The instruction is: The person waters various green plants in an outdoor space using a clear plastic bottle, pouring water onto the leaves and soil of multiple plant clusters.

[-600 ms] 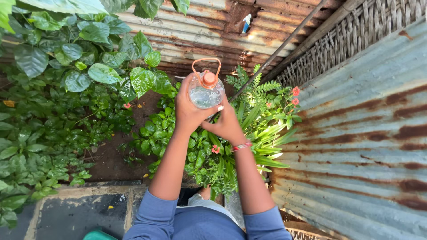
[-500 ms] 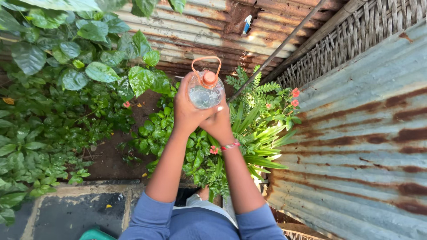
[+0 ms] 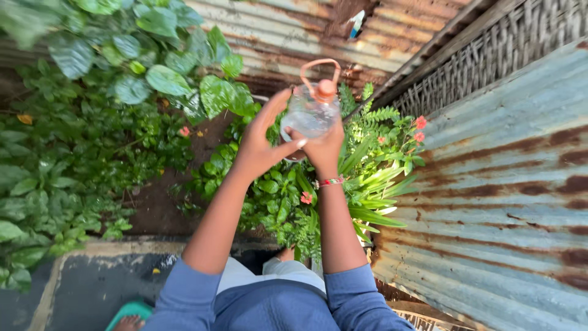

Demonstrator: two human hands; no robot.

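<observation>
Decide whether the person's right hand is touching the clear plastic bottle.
Touching. The head view shows the right hand wrapped around the lower side of the clear plastic bottle, with no gap between them.
</observation>
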